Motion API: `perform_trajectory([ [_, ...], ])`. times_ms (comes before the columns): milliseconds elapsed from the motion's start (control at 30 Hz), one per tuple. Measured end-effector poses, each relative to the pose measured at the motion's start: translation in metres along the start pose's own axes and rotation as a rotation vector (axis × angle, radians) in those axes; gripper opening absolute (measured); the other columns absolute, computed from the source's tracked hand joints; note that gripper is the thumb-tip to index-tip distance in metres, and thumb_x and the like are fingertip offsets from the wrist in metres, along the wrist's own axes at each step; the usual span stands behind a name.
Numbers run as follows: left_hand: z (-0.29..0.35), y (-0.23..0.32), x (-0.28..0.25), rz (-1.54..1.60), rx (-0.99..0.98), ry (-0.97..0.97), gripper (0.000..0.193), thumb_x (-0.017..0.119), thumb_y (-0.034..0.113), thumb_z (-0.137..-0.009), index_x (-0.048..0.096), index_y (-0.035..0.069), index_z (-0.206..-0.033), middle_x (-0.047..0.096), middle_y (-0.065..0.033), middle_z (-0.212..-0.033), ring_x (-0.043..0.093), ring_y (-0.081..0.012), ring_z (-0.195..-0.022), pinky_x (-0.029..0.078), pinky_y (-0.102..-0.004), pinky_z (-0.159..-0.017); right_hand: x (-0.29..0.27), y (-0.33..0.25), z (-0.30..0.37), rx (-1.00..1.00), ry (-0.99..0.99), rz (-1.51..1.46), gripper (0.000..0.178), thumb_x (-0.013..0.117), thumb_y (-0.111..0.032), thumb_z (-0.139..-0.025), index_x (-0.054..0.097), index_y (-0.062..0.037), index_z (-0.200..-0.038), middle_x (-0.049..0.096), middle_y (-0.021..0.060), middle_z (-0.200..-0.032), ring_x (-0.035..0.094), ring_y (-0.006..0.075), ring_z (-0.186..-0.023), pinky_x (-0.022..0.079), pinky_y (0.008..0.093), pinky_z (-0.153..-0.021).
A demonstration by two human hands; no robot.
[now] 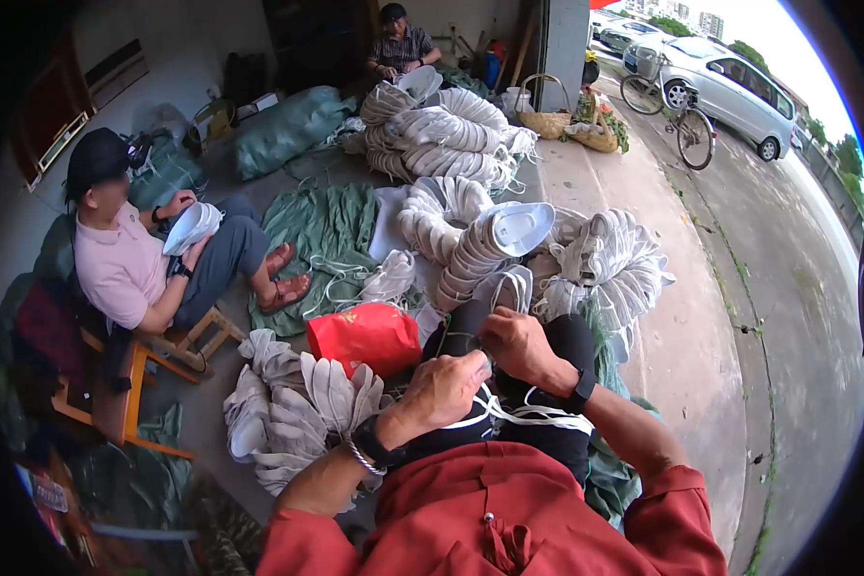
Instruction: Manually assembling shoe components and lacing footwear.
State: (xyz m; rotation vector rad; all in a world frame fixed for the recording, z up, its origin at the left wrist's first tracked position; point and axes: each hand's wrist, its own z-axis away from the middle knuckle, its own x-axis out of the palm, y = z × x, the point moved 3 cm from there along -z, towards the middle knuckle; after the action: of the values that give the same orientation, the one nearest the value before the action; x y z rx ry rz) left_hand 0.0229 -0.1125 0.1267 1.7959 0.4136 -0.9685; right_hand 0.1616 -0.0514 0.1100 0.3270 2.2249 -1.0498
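White cord: judged light, limp, best gripped near an end. Left hand, right hand: fingers curled, close together; whether anything is pinched cannot be told.

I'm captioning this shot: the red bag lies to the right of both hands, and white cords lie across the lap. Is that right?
Not quite: the head view shows the red bag to the left of both the left hand and the right hand. White cords do lie across the lap.
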Motion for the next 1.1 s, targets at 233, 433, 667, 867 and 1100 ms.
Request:
perform_trajectory([
  [233,-0.015,-0.049,-0.001,0.407,-0.232,0.258,0.017,0.054,0.016,-0.083,0.059,0.001,-0.075,0.058,-0.0136,-0.064,0.060,-0.0222,-0.059,0.043,-0.0325,-0.052,0.006,-0.019,0.008,0.243,-0.376,-0.925,0.008,0.062,-0.004,-0.078,0.055,-0.0012,-0.075,0.051,-0.0018,-0.063,0.045,0.0022,-0.059,0.036,0.0211,-0.049],
  [433,-0.007,0.006,-0.002,0.358,0.058,0.071,0.017,0.051,0.013,-0.085,0.060,-0.001,-0.082,0.059,-0.0128,-0.066,0.059,-0.0199,-0.063,0.043,-0.0308,-0.055,-0.019,-0.010,0.004,0.235,-0.022,-0.342,0.002,0.058,0.000,-0.075,0.058,0.0002,-0.078,0.055,0.0015,-0.063,0.048,0.0040,-0.056,0.042,0.0233,-0.049],
  [667,-0.010,-0.031,-0.006,1.082,-0.272,0.089,0.013,0.051,0.015,-0.089,0.053,0.003,-0.086,0.043,0.0064,-0.055,0.034,-0.0008,-0.041,0.024,-0.0169,-0.037,-0.017,-0.022,0.007,0.196,-0.349,-0.729,0.004,0.056,0.000,-0.077,0.059,0.0008,-0.079,0.056,0.0023,-0.066,0.051,0.0064,-0.057,0.041,0.0233,-0.051],
  [867,-0.003,0.011,0.013,0.522,0.031,0.087,0.014,0.051,0.014,-0.087,0.055,0.001,-0.082,0.055,-0.0056,-0.061,0.052,-0.0119,-0.054,0.040,-0.0252,-0.049,-0.016,0.003,0.009,0.267,-0.045,-0.465,0.003,0.058,-0.002,-0.081,0.058,0.0007,-0.079,0.058,-0.0011,-0.069,0.054,0.0089,-0.061,0.043,0.0225,-0.058],
  [1100,-0.021,-0.043,0.002,0.634,-0.098,0.210,0.016,0.049,0.013,-0.088,0.056,0.001,-0.079,0.046,0.0014,-0.055,0.042,-0.0064,-0.048,0.033,-0.0218,-0.044,-0.022,-0.013,0.018,0.340,-0.270,-1.095,0.004,0.056,-0.002,-0.081,0.059,-0.0012,-0.078,0.055,-0.0022,-0.064,0.049,0.0038,-0.058,0.040,0.0198,-0.053],
])
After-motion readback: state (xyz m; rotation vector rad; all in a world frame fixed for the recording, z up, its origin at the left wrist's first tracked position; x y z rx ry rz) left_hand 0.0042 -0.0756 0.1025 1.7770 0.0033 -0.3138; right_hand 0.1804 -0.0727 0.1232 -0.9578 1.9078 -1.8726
